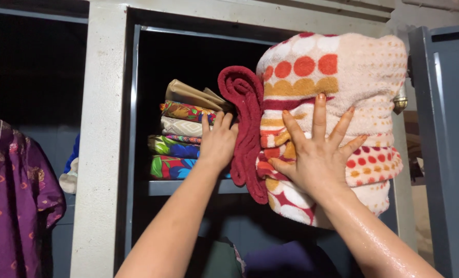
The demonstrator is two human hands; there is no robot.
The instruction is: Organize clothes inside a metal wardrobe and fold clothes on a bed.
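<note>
Presently held at the open shelf: one folded cream terry towel with orange, red and mustard dots (337, 72), bulky, standing on its folded edge, its long axis running up and down, its folded edges facing the viewer, its top well above the fingertips. Layers visible at the front: bands of large dots above, small red dots on white to the right of the palm, white rounds on red below the wrist.

One right hand (317, 154), fingers fully spread, palm pressed flat against the front of this towel near its lower half; forearm wet-looking.

One dark red terry towel (247, 123), folded, also upright, its rounded fold at the top, lying between the two hands and touching the dotted towel's left side.

One left hand (218, 141), fingers together and slightly curled, pressed against the left face of the red towel; whether it pinches any cloth cannot be told.

Just beyond the left fingertips: one stack of folded printed cloths (180, 136), roughly six layers, long axes level, in tan, floral, pale patterned, green-blue and red.

Under the stack: one grey metal shelf (168, 188).

Far left of the left arm: one purple patterned garment (13, 190), hanging.

Right of the right arm: one grey metal cupboard door (448, 139), open.
</note>
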